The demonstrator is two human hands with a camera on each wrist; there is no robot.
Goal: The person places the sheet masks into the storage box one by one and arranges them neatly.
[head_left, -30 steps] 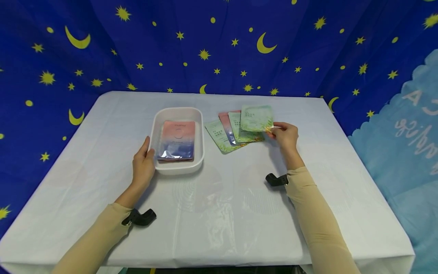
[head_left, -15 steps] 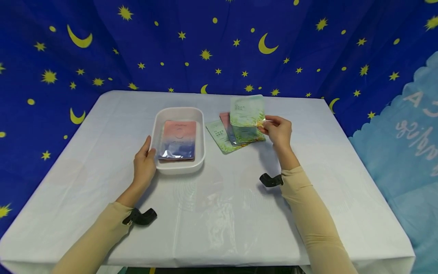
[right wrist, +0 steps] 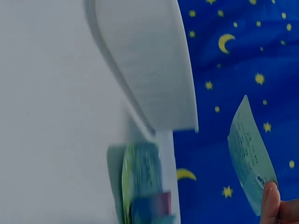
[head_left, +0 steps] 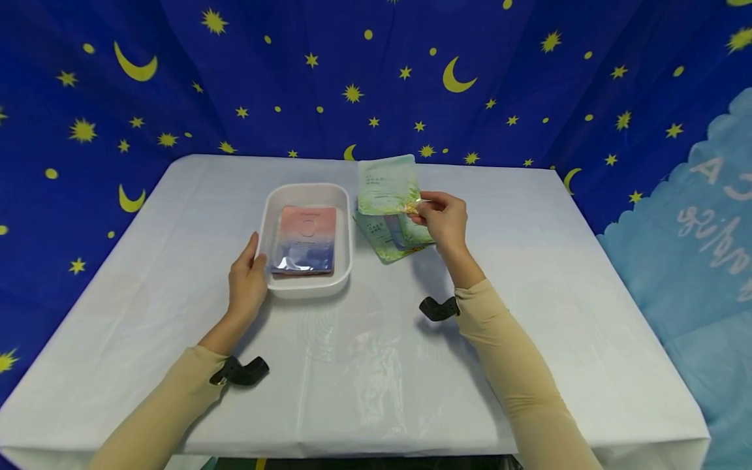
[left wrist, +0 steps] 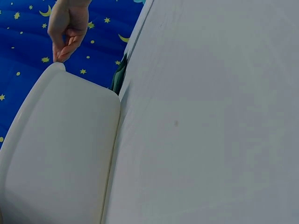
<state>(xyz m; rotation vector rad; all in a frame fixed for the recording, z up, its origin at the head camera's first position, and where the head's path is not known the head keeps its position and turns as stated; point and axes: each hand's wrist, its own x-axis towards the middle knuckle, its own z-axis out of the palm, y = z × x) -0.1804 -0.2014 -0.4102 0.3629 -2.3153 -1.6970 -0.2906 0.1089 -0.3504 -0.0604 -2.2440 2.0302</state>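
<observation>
In the head view my right hand (head_left: 448, 222) pinches a pale green sheet mask packet (head_left: 388, 185) by its lower right corner, raised above the table. Beneath it lie more packets, fanned out: green ones (head_left: 378, 238) and a pink-and-blue one, partly covered. The right wrist view shows the held packet (right wrist: 250, 154) tilted, with a thumb on its corner. My left hand (head_left: 245, 277) rests against the left side of a white tray (head_left: 341, 281), fingers fairly straight. Inside the tray lies a pink-to-blue mask packet (head_left: 307, 238), with an edge of another showing under it.
A white cloth covers the table (head_left: 352, 391). Behind it hangs a blue curtain (head_left: 329, 78) with yellow stars and moons; a light blue panel (head_left: 693, 228) with lettering is at the right. Both wrists carry black camera mounts (head_left: 243, 372).
My right hand has carried the green packet leftward, and the packet has risen, now near the tray's right side above the fanned packets. The left hand and tray stay in place.
</observation>
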